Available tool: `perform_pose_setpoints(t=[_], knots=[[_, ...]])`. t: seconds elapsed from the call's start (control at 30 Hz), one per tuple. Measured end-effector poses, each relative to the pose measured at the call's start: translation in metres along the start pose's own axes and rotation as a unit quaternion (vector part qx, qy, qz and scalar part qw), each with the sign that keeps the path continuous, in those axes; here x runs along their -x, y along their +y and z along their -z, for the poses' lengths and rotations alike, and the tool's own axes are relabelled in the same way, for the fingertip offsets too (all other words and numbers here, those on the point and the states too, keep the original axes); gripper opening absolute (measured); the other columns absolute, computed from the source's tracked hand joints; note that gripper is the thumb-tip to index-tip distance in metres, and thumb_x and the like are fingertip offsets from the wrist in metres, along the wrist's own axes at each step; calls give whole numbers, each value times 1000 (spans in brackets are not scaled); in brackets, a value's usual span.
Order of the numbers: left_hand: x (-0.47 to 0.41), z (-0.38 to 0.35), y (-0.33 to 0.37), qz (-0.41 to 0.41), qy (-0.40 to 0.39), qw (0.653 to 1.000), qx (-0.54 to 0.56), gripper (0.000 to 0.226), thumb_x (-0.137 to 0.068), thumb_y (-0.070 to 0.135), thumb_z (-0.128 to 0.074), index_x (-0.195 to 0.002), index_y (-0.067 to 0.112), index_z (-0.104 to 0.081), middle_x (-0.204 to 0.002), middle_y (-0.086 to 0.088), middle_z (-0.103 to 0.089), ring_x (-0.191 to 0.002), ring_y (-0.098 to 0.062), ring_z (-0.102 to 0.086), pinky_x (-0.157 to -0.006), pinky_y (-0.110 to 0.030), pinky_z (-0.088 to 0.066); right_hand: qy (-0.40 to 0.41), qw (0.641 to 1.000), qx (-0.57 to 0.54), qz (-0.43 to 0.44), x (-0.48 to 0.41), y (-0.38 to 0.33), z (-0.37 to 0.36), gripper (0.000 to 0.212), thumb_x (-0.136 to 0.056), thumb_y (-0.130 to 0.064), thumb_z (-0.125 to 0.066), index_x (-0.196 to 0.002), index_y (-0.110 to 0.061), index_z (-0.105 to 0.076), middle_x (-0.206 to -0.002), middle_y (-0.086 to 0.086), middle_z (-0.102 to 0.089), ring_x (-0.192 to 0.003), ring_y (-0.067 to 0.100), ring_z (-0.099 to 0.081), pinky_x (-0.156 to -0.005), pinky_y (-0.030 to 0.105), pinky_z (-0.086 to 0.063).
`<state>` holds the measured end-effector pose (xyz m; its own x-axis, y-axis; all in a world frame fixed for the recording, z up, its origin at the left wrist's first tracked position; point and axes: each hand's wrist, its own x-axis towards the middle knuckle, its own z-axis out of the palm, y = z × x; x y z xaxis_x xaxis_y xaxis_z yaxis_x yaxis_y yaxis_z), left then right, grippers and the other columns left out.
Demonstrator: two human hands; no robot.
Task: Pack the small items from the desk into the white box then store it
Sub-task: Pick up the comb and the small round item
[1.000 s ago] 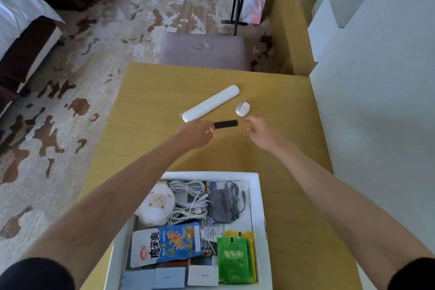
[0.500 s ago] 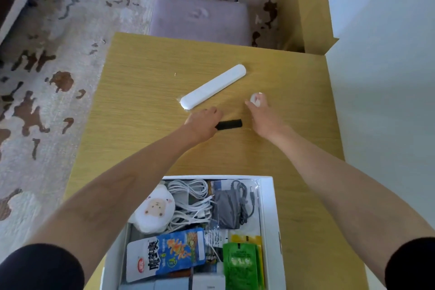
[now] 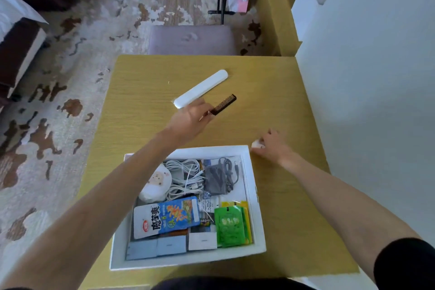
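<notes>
— Which step is this?
— Bringing items to the box [image 3: 211,150]. The left hand [image 3: 190,117] pinches the comb [image 3: 223,104] above the table [image 3: 270,92]; the right hand [image 3: 270,146] grips a white piece [image 3: 257,144] beside the box's far corner.
— Next?
— Probably dropping both inside. The white case [image 3: 201,88] lies unpacked on the table.

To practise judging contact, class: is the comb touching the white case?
Apart. The head view shows a strip of bare desk between the comb and the white case; the left hand holds the comb.
</notes>
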<state>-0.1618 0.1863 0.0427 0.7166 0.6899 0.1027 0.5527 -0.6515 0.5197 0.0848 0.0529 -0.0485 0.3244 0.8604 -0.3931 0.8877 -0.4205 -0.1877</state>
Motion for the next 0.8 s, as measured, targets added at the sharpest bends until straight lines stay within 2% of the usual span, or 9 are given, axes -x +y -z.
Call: perform_pose_setpoints(t=[0.07, 0.17, 0.3, 0.37, 0.43, 0.5, 0.6, 0.7, 0.8], knots=[[24, 22, 23, -33, 77, 996, 8, 20, -93, 22, -58, -108, 12, -65, -93, -3, -56, -69, -17, -49, -56, -30, -44, 8, 992, -123, -36, 16, 6, -11, 59, -78, -56, -69, -116, -13, -55, -122, 12, -53, -101, 24, -52, -80, 34, -46], [68, 45, 46, -51, 119, 991, 20, 16, -92, 18, -60, -105, 10, -65, -90, 0, -55, -65, -18, -52, -53, -30, -43, -12, 979, -197, -53, 32, 8, -19, 49, -78, -48, -74, -104, -15, -50, -114, 12, -59, -91, 21, -53, -72, 31, -42], [129, 53, 49, -70, 79, 994, -7, 16, -91, 11, -60, -105, 5, -66, -89, -2, -55, -60, -13, -47, -50, -30, -44, -2, 966, -250, -66, 49, 1, -13, 46, -86, -47, -65, -115, -14, -51, -113, 9, -61, -93, 24, -60, -77, 37, -51], [154, 52, 43, -66, 47, 997, -13, 17, -92, 13, -58, -107, 6, -65, -89, 1, -51, -58, -12, -46, -51, -28, -43, 27, 941, -333, -43, 63, -9, 6, 40, -86, -51, -63, -112, -23, -50, -101, 0, -63, -79, 18, -64, -67, 34, -56], [173, 49, 34, -72, 13, 997, -21, 18, -93, 14, -57, -109, 8, -63, -90, 1, -51, -63, -15, -51, -54, -32, -47, 60, 922, -383, 9, 80, -22, 30, 31, -84, -59, -60, -100, -35, -49, -94, -4, -63, -69, 12, -65, -56, 24, -55], [185, 45, 23, -77, -20, 996, -26, 20, -93, 17, -58, -111, 10, -62, -95, -1, -56, -73, -12, -53, -63, -34, -51, 80, 923, -371, 56, 97, -39, 52, 30, -84, -66, -54, -99, -41, -48, -93, -8, -61, -69, 10, -64, -53, 19, -51], [193, 39, 12, -60, -88, 994, -4, 21, -92, 23, -59, -112, 16, -60, -102, 3, -59, -85, -10, -54, -76, -37, -52, 70, 935, -323, 125, 116, -69, 69, 43, -87, -66, -46, -113, -31, -47, -99, -7, -57, -74, 13, -63, -55, 21, -49], [194, 32, 10, -42, -176, 983, 25, 23, -90, 26, -62, -113, 22, -60, -99, 8, -60, -87, -10, -59, -75, -27, -50, 16, 948, -264, 176, 132, -95, 67, 37, -93, -55, -43, -121, -30, -45, -104, -8, -55, -77, 18, -66, -60, 31, -56], [197, 22, 6, -28, -267, 963, 23, 22, -90, 27, -60, -112, 29, -59, -99, 7, -61, -82, -6, -53, -71, -24, -43, -35, 964, -155, 213, 139, -110, 50, 34, -97, -44, -47, -128, -31, -45, -121, -5, -55, -92, 13, -60, -70, 27, -50]])
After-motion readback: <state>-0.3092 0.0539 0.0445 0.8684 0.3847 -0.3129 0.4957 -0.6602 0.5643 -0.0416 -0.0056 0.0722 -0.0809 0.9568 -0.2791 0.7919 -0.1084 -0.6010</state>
